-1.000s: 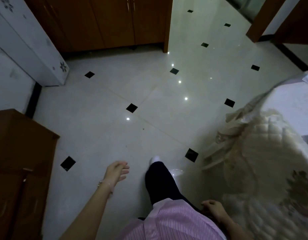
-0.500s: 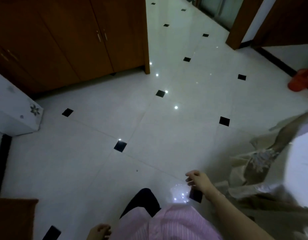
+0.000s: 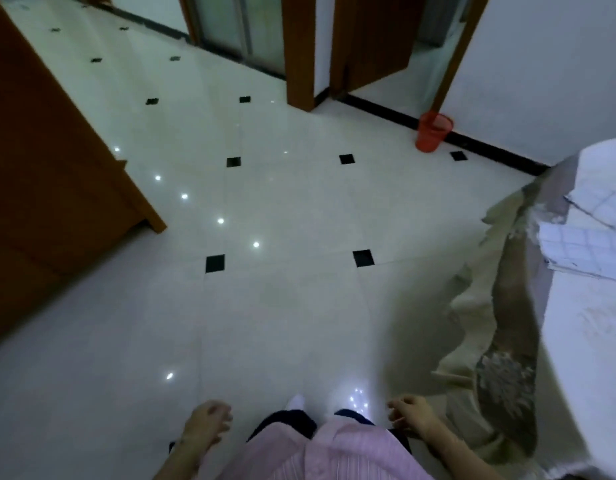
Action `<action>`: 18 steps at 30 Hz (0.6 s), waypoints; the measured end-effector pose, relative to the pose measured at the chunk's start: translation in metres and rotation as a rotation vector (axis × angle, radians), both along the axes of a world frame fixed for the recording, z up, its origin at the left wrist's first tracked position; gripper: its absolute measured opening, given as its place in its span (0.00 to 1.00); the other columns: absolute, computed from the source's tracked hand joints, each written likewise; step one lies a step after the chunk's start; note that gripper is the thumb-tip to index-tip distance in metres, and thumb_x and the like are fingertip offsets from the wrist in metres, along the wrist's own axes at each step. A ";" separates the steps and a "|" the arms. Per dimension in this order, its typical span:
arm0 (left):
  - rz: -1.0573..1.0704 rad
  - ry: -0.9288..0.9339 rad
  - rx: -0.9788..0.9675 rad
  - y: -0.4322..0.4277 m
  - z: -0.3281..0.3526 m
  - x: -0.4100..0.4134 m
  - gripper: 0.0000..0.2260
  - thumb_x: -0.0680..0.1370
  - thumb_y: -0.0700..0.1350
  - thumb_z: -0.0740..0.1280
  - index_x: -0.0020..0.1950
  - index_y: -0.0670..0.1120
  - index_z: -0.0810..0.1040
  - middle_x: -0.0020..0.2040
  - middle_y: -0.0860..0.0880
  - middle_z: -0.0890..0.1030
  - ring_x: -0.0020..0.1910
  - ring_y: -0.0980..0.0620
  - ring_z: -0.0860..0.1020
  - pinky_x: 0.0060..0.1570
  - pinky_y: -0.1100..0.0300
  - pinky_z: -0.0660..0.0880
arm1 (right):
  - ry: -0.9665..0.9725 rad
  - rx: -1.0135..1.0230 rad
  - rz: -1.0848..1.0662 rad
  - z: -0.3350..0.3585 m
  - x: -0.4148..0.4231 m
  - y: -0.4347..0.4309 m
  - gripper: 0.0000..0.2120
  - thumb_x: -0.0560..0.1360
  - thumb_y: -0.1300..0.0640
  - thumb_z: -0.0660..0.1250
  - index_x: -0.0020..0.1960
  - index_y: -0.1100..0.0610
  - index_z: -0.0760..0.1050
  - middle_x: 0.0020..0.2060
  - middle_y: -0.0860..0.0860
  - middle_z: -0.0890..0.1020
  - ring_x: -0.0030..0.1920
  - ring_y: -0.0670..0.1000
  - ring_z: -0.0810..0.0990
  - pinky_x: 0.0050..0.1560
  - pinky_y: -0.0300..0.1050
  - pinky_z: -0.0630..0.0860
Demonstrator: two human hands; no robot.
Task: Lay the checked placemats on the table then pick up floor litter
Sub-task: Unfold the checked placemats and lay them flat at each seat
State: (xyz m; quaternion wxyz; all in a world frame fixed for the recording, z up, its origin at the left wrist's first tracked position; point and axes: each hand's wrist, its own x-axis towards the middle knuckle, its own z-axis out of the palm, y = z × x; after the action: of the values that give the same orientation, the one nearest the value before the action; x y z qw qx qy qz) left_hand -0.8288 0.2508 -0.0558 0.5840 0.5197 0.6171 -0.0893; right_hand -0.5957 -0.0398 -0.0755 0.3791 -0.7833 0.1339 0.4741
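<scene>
Checked placemats lie on the cloth-covered table at the right edge of the view, one overlapping another. My left hand hangs low at the bottom centre-left, fingers loosely curled, holding nothing. My right hand hangs at the bottom centre-right beside the table's draped cloth, also empty with fingers apart. No litter shows on the white tiled floor near my feet.
A red waste basket stands against the far wall by a doorway. A brown wooden cabinet fills the left side. A wooden door frame and an open door stand at the back.
The view has swung to the right and up, revealing the red basket and the placemats on the table. My right hand dropped back to my side; my left hand came into fuller view.
</scene>
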 end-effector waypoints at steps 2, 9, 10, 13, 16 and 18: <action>-0.137 -0.086 0.045 0.042 0.023 0.076 0.06 0.78 0.38 0.62 0.43 0.40 0.76 0.38 0.43 0.78 0.35 0.48 0.75 0.35 0.61 0.68 | 0.013 -0.026 -0.074 0.001 0.014 0.003 0.10 0.76 0.65 0.61 0.36 0.63 0.73 0.27 0.56 0.76 0.23 0.50 0.71 0.22 0.34 0.64; -0.449 -0.206 0.064 0.100 0.037 0.280 0.06 0.79 0.41 0.60 0.48 0.41 0.76 0.43 0.44 0.79 0.42 0.47 0.76 0.42 0.59 0.72 | 0.033 -0.033 -0.379 -0.002 0.057 0.016 0.10 0.77 0.67 0.60 0.36 0.64 0.72 0.29 0.58 0.73 0.21 0.49 0.69 0.18 0.30 0.62; -0.487 -0.203 0.042 0.100 0.029 0.298 0.06 0.79 0.41 0.60 0.49 0.41 0.76 0.43 0.44 0.79 0.42 0.47 0.76 0.42 0.59 0.72 | 0.038 -0.035 -0.411 -0.006 0.068 0.019 0.10 0.76 0.66 0.61 0.36 0.64 0.72 0.29 0.58 0.74 0.21 0.49 0.69 0.19 0.31 0.62; -0.590 -0.114 0.023 0.097 0.011 0.337 0.06 0.79 0.41 0.61 0.47 0.41 0.76 0.43 0.43 0.78 0.41 0.47 0.76 0.39 0.60 0.71 | 0.026 -0.014 -0.504 -0.009 0.110 0.031 0.08 0.77 0.64 0.61 0.39 0.62 0.74 0.29 0.56 0.76 0.24 0.49 0.72 0.23 0.33 0.64; -0.663 -0.007 0.015 0.095 -0.007 0.361 0.06 0.79 0.39 0.61 0.44 0.40 0.75 0.38 0.42 0.77 0.35 0.48 0.74 0.35 0.61 0.67 | -0.030 0.020 -0.549 -0.003 0.168 0.044 0.10 0.77 0.64 0.61 0.37 0.61 0.75 0.28 0.54 0.75 0.26 0.49 0.71 0.26 0.35 0.65; -0.728 0.061 0.034 0.098 -0.011 0.376 0.06 0.78 0.37 0.62 0.41 0.38 0.75 0.36 0.40 0.78 0.34 0.47 0.74 0.36 0.60 0.68 | -0.090 0.064 -0.568 0.007 0.210 0.053 0.10 0.77 0.65 0.60 0.37 0.60 0.74 0.28 0.54 0.75 0.27 0.49 0.71 0.25 0.35 0.66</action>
State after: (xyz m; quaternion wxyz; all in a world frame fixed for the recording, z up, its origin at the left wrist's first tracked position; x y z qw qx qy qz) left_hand -0.4525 0.3488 -0.0666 0.4866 0.7122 0.4100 -0.2966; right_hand -0.3854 0.0127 -0.0680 0.5270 -0.7222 0.3157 0.3178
